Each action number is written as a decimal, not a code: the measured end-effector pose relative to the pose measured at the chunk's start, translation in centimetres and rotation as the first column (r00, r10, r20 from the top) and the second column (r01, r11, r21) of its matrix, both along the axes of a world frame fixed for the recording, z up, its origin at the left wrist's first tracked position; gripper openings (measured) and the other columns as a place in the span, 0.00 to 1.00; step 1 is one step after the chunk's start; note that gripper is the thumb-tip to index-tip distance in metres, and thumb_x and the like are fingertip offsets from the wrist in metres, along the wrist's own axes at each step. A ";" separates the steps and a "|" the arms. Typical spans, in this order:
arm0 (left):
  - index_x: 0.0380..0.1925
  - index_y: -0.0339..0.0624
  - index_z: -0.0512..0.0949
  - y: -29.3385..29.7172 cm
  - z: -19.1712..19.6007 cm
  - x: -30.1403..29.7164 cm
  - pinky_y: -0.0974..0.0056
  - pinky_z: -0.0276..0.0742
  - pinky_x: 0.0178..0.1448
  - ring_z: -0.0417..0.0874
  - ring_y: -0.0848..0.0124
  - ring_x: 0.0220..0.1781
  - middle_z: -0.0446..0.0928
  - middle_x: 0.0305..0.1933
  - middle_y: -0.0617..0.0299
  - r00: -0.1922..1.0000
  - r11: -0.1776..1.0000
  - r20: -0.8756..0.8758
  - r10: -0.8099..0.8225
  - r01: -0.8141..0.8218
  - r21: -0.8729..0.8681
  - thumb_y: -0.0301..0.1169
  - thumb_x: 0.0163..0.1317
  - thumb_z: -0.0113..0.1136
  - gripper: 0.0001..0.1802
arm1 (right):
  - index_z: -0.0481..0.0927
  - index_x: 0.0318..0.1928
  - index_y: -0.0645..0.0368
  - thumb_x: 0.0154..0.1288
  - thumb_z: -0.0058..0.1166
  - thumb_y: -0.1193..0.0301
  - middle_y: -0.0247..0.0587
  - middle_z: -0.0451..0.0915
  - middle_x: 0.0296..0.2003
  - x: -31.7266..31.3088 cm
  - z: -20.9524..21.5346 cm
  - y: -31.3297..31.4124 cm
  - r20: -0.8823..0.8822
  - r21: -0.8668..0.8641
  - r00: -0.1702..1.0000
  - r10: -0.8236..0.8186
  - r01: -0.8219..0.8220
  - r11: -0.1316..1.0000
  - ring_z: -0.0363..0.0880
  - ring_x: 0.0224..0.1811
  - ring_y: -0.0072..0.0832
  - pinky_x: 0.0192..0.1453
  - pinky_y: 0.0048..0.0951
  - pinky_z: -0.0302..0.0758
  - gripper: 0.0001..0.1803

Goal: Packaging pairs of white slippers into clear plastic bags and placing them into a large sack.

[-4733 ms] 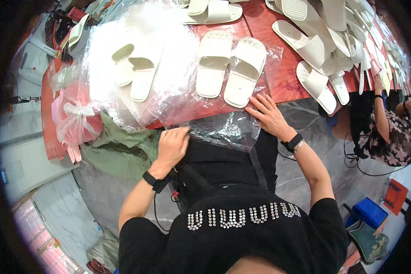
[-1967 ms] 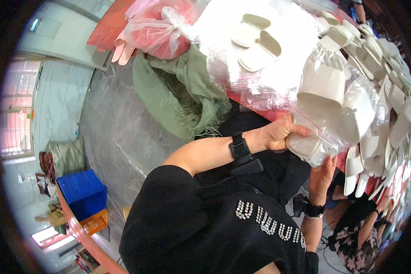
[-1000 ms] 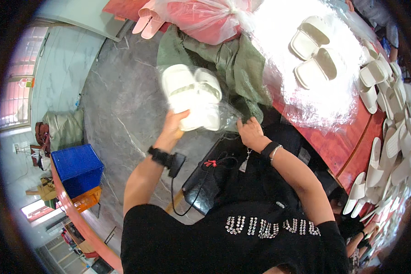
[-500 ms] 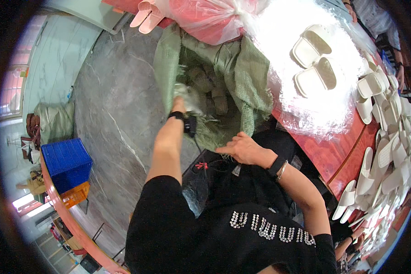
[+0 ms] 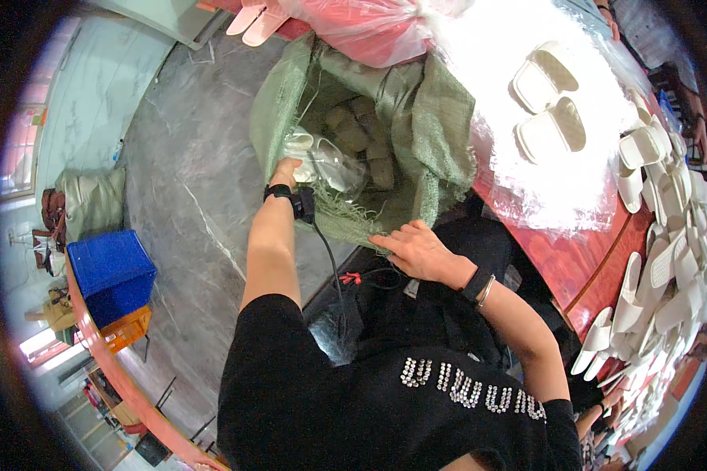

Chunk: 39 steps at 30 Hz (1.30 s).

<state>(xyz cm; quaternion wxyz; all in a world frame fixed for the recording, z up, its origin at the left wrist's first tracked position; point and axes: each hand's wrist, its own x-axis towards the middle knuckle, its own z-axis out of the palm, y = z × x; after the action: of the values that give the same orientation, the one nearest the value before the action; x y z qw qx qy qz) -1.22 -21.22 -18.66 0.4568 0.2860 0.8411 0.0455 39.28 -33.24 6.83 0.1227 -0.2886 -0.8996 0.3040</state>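
A green woven sack point(image 5: 448, 125) gapes in front of me, with several pale slippers point(image 5: 349, 129) lying dim inside it. At its left rim my left hand point(image 5: 287, 171) is closed on a pair of white slippers in a clear plastic bag point(image 5: 326, 163); some fingertips are hidden. The bagged pair is within the mouth of the sack, tilted. On the near rim, my right hand point(image 5: 420, 253) grips the sack's frayed edge, its index finger stretched along it. A black band with a cable circles my left wrist.
To the right, a red table point(image 5: 526, 255) carries a pair of cream slippers point(image 5: 556, 129) on stacked clear plastic and a heap of white slippers point(image 5: 668, 259). A tied pink plastic bag point(image 5: 361, 31) stands beyond the sack. A blue crate point(image 5: 111, 271) is at the left.
My left hand has moved left to the sack's rim, and the bagged slippers show more clearly. The sack's mouth has spread wider leftward. My right hand has stayed nearly still.
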 end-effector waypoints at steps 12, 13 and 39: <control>0.40 0.38 0.76 0.6 11.0 8.0 0.63 0.70 0.45 0.76 0.64 0.42 0.78 0.39 0.54 0.863 0.851 -0.004 -0.506 0.500 0.162 0.39 0.60 0.47 0.17 | 0.73 0.48 0.51 0.50 0.52 0.72 0.42 0.70 0.45 2.1 -0.3 0.3 -0.144 0.163 0.976 -0.164 0.187 0.969 0.70 0.46 0.36 0.51 0.34 0.66 0.20; 0.38 0.40 0.76 1.0 17.8 14.2 0.66 0.71 0.40 0.77 0.70 0.37 0.78 0.35 0.57 0.864 0.904 0.276 -0.421 0.375 0.204 0.38 0.61 0.48 0.14 | 0.72 0.49 0.52 0.48 0.55 0.72 0.44 0.69 0.50 4.5 0.0 0.8 -0.114 0.100 0.961 -0.252 0.263 0.960 0.70 0.48 0.39 0.51 0.36 0.67 0.23; 0.53 0.51 0.70 14.4 28.9 54.5 0.44 0.43 0.65 0.56 0.52 0.63 0.65 0.58 0.55 0.501 0.127 -0.538 -0.678 0.801 0.586 0.22 0.51 0.43 0.26 | 0.75 0.46 0.61 0.56 0.57 0.63 0.38 0.78 0.31 33.3 -0.1 3.5 -0.140 -0.501 -0.216 -0.966 0.857 -0.120 0.74 0.33 0.26 0.41 0.31 0.69 0.20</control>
<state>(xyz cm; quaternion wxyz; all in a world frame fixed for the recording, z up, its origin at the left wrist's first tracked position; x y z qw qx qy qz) 53.33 -6.87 10.28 0.1798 0.8330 0.4994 0.1565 72.62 -29.77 6.76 0.4900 -0.7823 -0.2768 0.2670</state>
